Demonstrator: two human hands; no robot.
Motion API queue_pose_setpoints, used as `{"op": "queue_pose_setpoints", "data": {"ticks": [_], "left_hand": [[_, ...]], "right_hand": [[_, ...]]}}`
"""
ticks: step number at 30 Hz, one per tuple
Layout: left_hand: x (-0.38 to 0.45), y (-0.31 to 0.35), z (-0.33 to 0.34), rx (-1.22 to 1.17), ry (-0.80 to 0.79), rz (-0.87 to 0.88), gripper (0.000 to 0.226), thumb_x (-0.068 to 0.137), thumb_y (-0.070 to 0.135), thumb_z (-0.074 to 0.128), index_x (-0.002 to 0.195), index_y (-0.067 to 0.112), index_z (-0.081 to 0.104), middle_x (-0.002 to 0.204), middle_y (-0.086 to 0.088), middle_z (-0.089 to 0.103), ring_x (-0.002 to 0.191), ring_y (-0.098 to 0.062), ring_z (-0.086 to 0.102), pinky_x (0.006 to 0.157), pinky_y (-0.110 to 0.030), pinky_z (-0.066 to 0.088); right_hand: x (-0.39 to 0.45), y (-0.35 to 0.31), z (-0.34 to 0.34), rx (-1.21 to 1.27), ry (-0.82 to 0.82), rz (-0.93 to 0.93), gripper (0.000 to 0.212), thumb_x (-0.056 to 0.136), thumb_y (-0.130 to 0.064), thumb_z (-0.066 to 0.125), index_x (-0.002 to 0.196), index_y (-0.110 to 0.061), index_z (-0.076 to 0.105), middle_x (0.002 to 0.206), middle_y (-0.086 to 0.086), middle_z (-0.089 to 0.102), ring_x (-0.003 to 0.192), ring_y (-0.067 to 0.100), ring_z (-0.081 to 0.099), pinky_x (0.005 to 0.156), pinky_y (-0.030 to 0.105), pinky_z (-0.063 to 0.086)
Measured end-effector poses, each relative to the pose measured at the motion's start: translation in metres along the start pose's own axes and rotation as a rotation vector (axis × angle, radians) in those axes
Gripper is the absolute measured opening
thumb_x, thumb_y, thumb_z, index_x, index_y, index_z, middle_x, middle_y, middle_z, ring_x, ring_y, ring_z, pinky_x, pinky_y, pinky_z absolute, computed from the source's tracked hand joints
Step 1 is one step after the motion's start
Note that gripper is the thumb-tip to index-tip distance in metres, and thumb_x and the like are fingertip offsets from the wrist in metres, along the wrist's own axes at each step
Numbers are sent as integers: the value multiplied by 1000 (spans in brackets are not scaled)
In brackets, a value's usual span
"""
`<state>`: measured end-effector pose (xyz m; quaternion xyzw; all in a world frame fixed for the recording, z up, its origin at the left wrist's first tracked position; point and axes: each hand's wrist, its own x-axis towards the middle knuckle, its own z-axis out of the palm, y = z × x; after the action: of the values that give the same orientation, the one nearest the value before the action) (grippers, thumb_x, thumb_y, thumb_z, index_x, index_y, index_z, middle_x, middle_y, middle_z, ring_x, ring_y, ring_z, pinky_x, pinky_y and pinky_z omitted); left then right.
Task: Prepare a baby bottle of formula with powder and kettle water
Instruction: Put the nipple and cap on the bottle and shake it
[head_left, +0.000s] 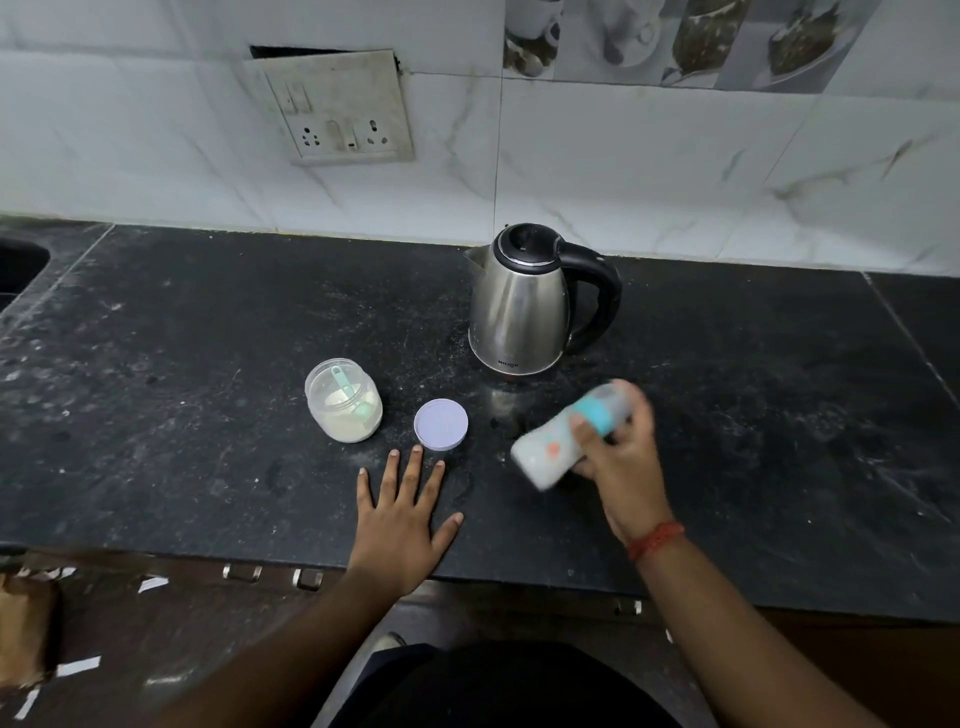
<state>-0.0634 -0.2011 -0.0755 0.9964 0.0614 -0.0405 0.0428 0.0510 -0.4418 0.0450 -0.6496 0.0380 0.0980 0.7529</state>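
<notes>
**Bottle tilted in right hand, left hand flat on worktop**

Right hand (621, 457): grip curled round the baby bottle (563, 436), fingers wrapped about its middle. Bottle held off the surface, tilted, teal collar end up and away toward the kettle, pale base down and toward the left. Bottle and fingers blurred; contents cannot be made out. Red thread band (655, 539) on that wrist.

Left hand (402, 512): grip wide, holding nothing, fingers spread straight and palm down on the black worktop (182, 467) near its front edge. Fingertips just short of the lilac lid (441, 423); whether the middle finger touches it cannot be told.

Lid lies flat, alone, between the powder jar and the bottle.

Powder jar (344, 400): clear, uncapped, upright, left of the lid. Pale powder in the lower part, a teal scoop (349, 395) standing in it.

Kettle (524, 301): steel body, black lid closed, black handle to the right, spout to the left. Stands behind the lid and bottle, near the tiled wall.

Wall: switch and socket plate (337, 106) above, left of the kettle.
</notes>
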Motion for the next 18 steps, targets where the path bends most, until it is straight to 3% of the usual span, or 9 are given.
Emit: {"op": "queue_pose_setpoints", "data": {"ticks": [2,5,8,11,12,15,18], "left_hand": [[0,2,1,5,2,-2,78,99,74,12,161,28,25,170,-8,21,158,-35,13,122,-68,10],[1,0,0,-7,1,3,78,100,73,14,161,28,28,169,-9,24,157,-36,16,121,-68,11],[1,1,1,9,-2,-3,78,99,74,13,161,28,28,170,-8,22,158,-35,14,121,-69,11],[0,1,0,3,1,0,78,99,74,12,162,29,25,171,-8,20,158,-34,11,122,-68,9],[0,0,0,3,1,-1,78,99,74,11,162,29,25,171,-8,20,158,-34,11,122,-68,8],[0,2,0,12,0,-5,79,99,74,11,162,29,24,171,-8,19,159,-34,10,122,-68,8],[0,1,0,-5,2,-4,79,99,74,11,162,29,24,171,-8,20,158,-34,10,122,-68,8]], "right_hand": [[4,-4,-2,112,70,28,61,92,-15,72,142,-33,42,137,14,56,119,32,65,82,53,61],[3,-2,3,-87,-122,19,65,87,-13,77,138,-40,47,133,13,58,116,31,66,81,51,62],[4,-5,2,119,91,-1,58,92,-15,72,139,-34,43,133,12,57,117,30,65,81,50,62],[4,-4,4,-40,-109,12,65,88,-10,75,138,-38,47,133,12,58,115,31,66,81,51,62],[4,-3,4,-50,-101,-3,66,87,-10,76,138,-38,47,132,11,59,114,28,66,82,52,62],[6,-5,-1,147,122,-10,61,92,-14,71,141,-33,40,131,9,57,115,25,66,81,49,62],[6,-4,0,-73,-64,16,62,89,-12,75,137,-40,46,127,8,59,111,27,67,80,48,63]]}}
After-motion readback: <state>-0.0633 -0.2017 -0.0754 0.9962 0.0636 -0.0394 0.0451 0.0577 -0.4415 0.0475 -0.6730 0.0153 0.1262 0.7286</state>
